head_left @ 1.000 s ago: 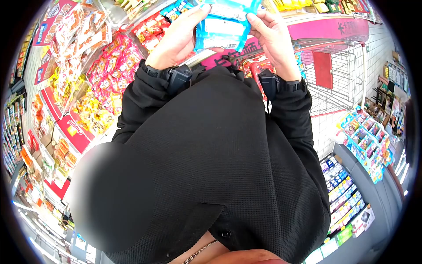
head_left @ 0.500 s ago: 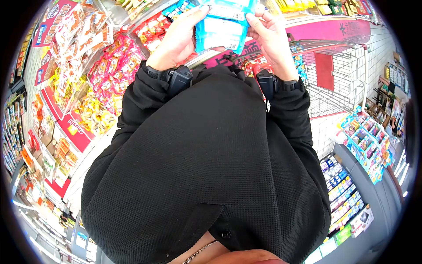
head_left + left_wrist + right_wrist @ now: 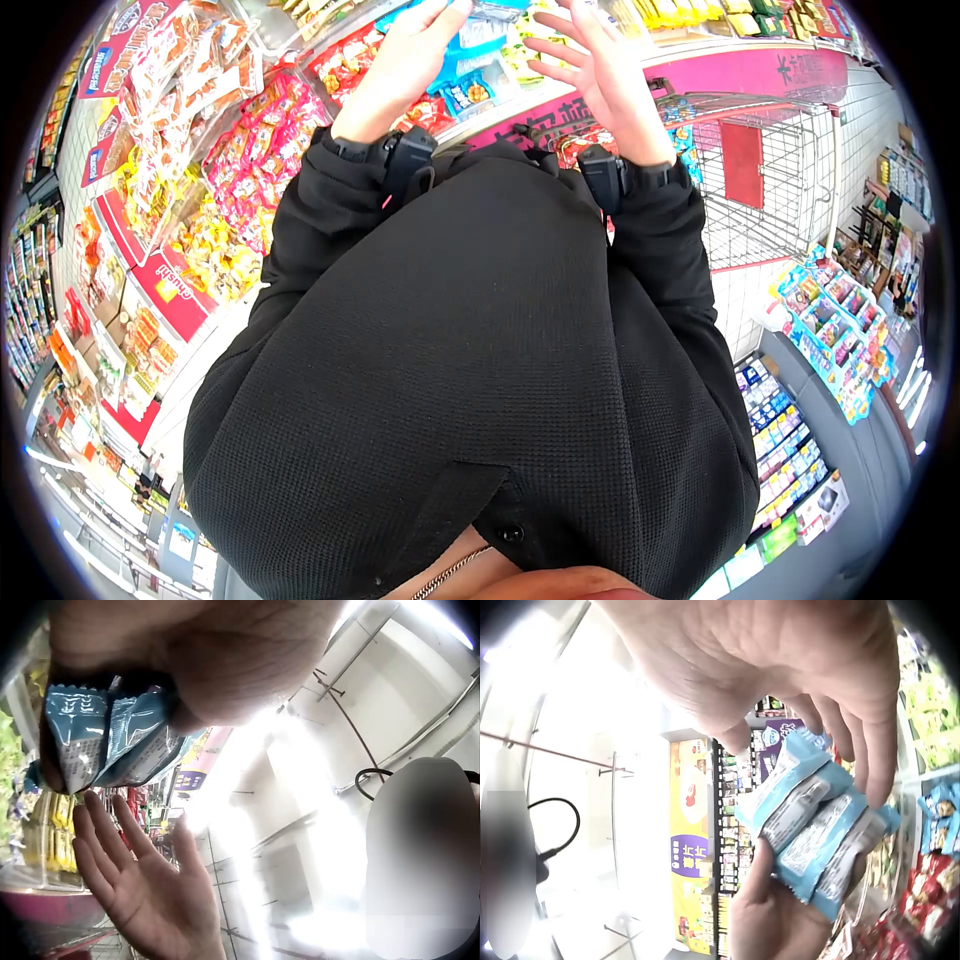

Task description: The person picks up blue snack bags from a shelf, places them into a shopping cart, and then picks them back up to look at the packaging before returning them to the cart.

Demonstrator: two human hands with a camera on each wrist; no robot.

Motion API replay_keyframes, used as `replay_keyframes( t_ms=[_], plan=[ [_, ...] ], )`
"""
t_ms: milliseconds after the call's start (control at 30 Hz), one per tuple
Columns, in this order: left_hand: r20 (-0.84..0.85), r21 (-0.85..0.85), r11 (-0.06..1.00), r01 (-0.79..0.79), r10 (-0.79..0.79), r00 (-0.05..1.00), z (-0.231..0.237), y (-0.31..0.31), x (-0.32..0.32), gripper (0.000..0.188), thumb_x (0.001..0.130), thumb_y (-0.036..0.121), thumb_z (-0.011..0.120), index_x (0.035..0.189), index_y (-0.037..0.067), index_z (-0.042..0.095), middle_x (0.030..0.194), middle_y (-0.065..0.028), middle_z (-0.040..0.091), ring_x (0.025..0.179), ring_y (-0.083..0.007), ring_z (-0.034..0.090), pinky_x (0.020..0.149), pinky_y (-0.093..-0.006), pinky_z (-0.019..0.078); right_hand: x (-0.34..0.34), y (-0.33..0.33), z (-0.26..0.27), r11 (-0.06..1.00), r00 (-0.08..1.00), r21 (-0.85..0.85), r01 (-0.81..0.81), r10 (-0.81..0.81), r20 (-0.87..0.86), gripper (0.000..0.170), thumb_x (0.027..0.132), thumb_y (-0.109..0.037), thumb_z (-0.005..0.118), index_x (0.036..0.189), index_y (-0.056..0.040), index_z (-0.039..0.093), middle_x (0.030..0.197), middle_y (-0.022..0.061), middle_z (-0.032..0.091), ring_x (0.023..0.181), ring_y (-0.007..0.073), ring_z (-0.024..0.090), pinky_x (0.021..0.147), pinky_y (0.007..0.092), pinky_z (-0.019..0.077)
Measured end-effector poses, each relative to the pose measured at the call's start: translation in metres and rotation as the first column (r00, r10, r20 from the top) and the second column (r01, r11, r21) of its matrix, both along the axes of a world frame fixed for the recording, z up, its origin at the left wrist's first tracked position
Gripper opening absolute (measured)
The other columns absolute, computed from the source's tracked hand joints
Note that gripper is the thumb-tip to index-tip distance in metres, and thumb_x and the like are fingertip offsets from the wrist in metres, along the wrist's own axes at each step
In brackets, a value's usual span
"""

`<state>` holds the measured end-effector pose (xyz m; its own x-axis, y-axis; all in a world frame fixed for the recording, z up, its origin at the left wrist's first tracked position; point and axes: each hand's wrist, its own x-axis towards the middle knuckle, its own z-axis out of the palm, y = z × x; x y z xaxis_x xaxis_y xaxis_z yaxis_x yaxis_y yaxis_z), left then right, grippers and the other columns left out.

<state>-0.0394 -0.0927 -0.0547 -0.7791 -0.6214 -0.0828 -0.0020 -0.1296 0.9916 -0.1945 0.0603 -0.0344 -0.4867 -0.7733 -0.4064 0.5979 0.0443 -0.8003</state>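
My left hand grips a small stack of light-blue snack packets. Its thumb lies across their face in the right wrist view, and the rest of that hand is behind them. White printed backs and crimped ends show on the packets. Opposite them is my right hand, apart from the stack, with fingers spread and palm turned toward it. In the left wrist view the same blue packets sit under the left palm, and the right palm faces up just below.
Bins of red-wrapped sweets, yellow-wrapped sweets and blue packets line the left and front. A wire shopping cart stands at right, beside the pink shelf edge. Low display racks stand further right.
My right hand has let go of the blue packets and spread its fingers. The left hand has carried the packets up toward the top edge of the head view.
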Motion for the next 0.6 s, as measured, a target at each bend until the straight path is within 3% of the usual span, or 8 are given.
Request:
replay_keyframes(
  t_ms=[33,100,200,300,433,500,567,600],
  plan=[
    [0.198,-0.106,0.982,0.158,-0.135,0.971,-0.005,-0.010,0.004,0.040,0.103,0.027,0.057,0.129,-0.005,0.061,0.107,-0.0040,0.070,0.095,-0.0116,0.061,0.087,-0.0284,0.0488,0.002,-0.005,0.005,0.995,0.995,-0.055,-0.086,0.089,0.052,0.043,0.104,-0.036,0.057,0.135,-0.0059,0.054,0.122,0.0102,0.065,0.104,0.0201,0.066,0.088,0.0382,0.0540],
    [0.096,-0.296,0.932,0.210,-0.190,0.977,0.016,0.000,-0.001,0.045,0.104,0.031,0.056,0.132,-0.005,0.060,0.110,-0.0056,0.071,0.098,-0.0123,0.060,0.088,-0.0296,0.0486,0.004,-0.017,0.008,0.954,0.955,-0.182,-0.239,0.265,0.135,0.046,0.105,-0.043,0.054,0.137,-0.0105,0.051,0.124,0.0097,0.063,0.107,0.0237,0.065,0.088,0.0420,0.0545],
    [0.233,-0.294,0.934,0.203,-0.136,0.963,0.020,-0.005,0.000,0.044,0.104,0.029,0.056,0.133,-0.003,0.061,0.109,-0.0078,0.071,0.100,-0.0133,0.060,0.090,-0.0306,0.0486,-0.007,-0.044,-0.016,0.946,0.921,-0.194,-0.259,0.303,0.244,0.036,0.105,-0.043,0.053,0.125,-0.0143,0.059,0.114,0.0064,0.066,0.101,0.0227,0.066,0.086,0.0442,0.0547],
    [0.137,-0.378,0.918,0.120,-0.072,0.988,-0.010,-0.024,0.001,0.036,0.103,0.023,0.057,0.130,0.001,0.065,0.108,-0.0100,0.073,0.097,-0.0140,0.063,0.088,-0.0309,0.0496,-0.007,-0.059,-0.020,0.926,0.881,-0.288,-0.244,0.336,0.332,0.029,0.104,-0.040,0.056,0.118,-0.0157,0.062,0.104,0.0025,0.069,0.097,0.0201,0.066,0.084,0.0448,0.0548],
    [0.232,-0.490,0.871,-0.027,0.160,0.960,-0.026,-0.026,0.007,0.042,0.081,0.005,0.068,0.123,0.000,0.067,0.113,-0.0144,0.071,0.097,-0.0195,0.067,0.090,-0.0321,0.0504,0.001,-0.076,-0.043,0.889,0.848,-0.354,-0.290,0.410,0.337,0.022,0.101,-0.027,0.057,0.118,-0.0142,0.062,0.108,0.0038,0.069,0.096,0.0178,0.067,0.084,0.0439,0.0549],
    [0.091,-0.814,0.568,-0.121,0.331,0.939,-0.053,-0.027,0.012,0.067,0.071,-0.001,0.071,0.137,0.003,0.055,0.117,-0.0182,0.067,0.098,-0.0221,0.068,0.087,-0.0328,0.0536,0.008,-0.083,-0.057,0.870,0.839,-0.347,-0.351,0.457,0.296,0.022,0.098,-0.018,0.057,0.118,-0.0117,0.062,0.109,0.0047,0.069,0.094,0.0171,0.067,0.083,0.0416,0.0552],
    [0.068,-0.865,0.478,-0.154,0.414,0.908,-0.075,-0.032,0.017,0.078,0.070,-0.004,0.073,0.144,0.004,0.047,0.122,-0.0193,0.064,0.103,-0.0217,0.067,0.087,-0.0333,0.0546,0.011,-0.091,-0.072,0.832,0.824,-0.355,-0.426,0.519,0.229,0.026,0.093,-0.010,0.057,0.118,-0.0084,0.062,0.109,0.0056,0.069,0.093,0.0168,0.067,0.080,0.0388,0.0557],
    [0.126,-0.117,0.989,-0.085,0.100,0.987,-0.070,-0.032,0.022,0.086,0.070,-0.006,0.076,0.147,0.005,0.040,0.125,-0.0178,0.062,0.106,-0.0215,0.065,0.086,-0.0334,0.0550,0.010,-0.092,-0.091,0.840,0.780,-0.307,-0.448,0.535,0.325,0.028,0.087,-0.006,0.056,0.114,-0.0044,0.062,0.102,0.0057,0.069,0.088,0.0175,0.067,0.074,0.0355,0.0560]
  ],
)
